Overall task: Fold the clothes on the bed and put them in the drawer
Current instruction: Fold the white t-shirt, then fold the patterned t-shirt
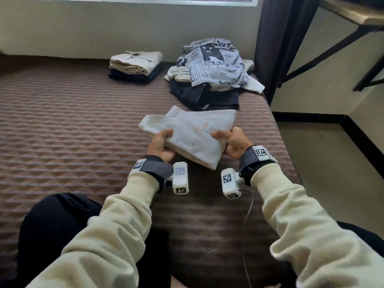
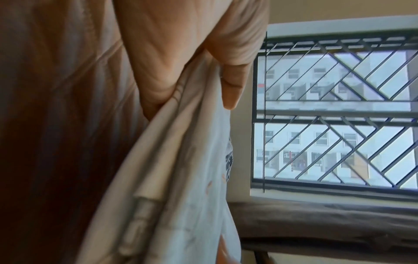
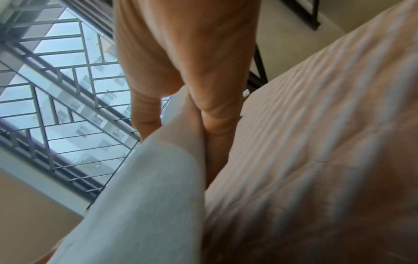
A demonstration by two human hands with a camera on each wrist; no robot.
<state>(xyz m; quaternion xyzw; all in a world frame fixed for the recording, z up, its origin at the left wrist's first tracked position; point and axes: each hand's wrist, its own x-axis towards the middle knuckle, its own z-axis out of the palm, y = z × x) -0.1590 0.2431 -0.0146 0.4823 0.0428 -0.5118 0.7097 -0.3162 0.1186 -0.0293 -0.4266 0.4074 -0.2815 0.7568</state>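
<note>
From the head view, the left hand [image 1: 161, 145] and the right hand [image 1: 233, 143] each grip an opposite side of a folded white garment [image 1: 191, 134], thumbs on top and fingers curled beneath; the garment sits low over the quilted brown bed [image 1: 72, 121], its near corner toward the person, its long axis running from that corner up and away to the left; whether its far edge touches the bed cannot be told. A folded stack [image 1: 136, 66] lies at the far side of the bed, up and to the left of the garment, so the left hand is the nearer one to it; an unfolded pile [image 1: 212, 73] topped with newsprint-patterned cloth sits straight beyond the garment, just beside its far edge. No drawer is in view.

From the left wrist view, the left hand's fingers [image 2: 229, 89] pinch the layered edge of the white cloth [image 2: 181, 169]; a barred window [image 2: 334, 110] fills the right.

From the right wrist view, the right hand's fingers [image 3: 212, 110] clamp the garment's edge [image 3: 147, 187] against the palm; the bed [image 3: 316, 142] lies to the right, blurred.
</note>
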